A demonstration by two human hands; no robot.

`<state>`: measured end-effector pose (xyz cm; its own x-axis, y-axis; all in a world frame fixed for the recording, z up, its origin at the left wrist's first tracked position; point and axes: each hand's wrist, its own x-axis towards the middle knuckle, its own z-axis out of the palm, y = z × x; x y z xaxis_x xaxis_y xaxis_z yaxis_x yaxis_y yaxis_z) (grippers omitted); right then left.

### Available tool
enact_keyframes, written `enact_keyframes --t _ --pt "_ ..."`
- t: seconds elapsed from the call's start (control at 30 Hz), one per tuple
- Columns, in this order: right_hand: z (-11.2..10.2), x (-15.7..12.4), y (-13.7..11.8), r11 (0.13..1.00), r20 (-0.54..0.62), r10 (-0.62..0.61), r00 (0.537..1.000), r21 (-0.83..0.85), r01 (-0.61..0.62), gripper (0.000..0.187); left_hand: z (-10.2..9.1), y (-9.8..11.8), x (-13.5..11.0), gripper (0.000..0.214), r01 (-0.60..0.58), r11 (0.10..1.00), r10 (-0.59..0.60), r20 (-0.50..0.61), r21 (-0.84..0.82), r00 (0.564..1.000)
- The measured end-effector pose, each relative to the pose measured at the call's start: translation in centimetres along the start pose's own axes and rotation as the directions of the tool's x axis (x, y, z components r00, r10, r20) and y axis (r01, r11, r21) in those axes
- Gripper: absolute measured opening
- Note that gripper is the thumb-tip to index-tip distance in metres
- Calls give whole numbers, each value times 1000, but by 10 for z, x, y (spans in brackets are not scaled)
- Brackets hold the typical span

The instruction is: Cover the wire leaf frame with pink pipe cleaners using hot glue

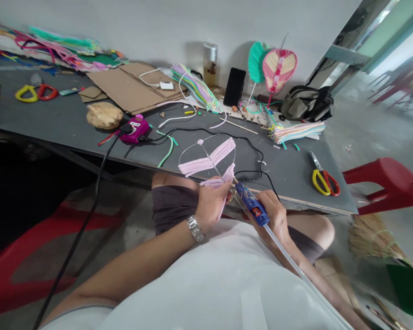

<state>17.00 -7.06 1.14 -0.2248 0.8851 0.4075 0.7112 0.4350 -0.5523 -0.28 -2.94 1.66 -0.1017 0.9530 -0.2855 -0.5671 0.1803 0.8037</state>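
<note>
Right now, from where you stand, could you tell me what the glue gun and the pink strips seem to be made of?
The glue gun looks like moulded plastic, blue and red with a glossy sheen. The pink strips look like matte, flattened paper or soft plastic straws, judging by their ribbed, tube-like look, though the view leaves that open.

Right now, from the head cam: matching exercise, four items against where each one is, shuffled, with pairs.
Items:
1. Blue hot glue gun
2. Pink strip frame
3. Yellow-and-red scissors
4. Pink heart-shaped craft piece

Places:
A. Lying at the right end of the table
B. Held in the right hand
C. At the back of the table, by the wall
D. Held in the left hand

Pairs: 1-B, 2-D, 3-A, 4-C
</note>
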Motion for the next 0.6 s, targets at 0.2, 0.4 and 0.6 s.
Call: enact_keyframes --t 0.2,0.4,0.6 --pt "0 0 -1 1000 3 -1 1000 -1 1 16 0 1 -1 35 37 999 -37 9 -33 999" --pt "0 0 -1 999 8 -3 1000 -33 3 18 -2 -3 1 38 42 998 -41 21 -42 999" --pt "0 -2 0 999 9 7 1000 -45 -7 17 -1 -3 1 42 23 999 -23 21 -40 1000"
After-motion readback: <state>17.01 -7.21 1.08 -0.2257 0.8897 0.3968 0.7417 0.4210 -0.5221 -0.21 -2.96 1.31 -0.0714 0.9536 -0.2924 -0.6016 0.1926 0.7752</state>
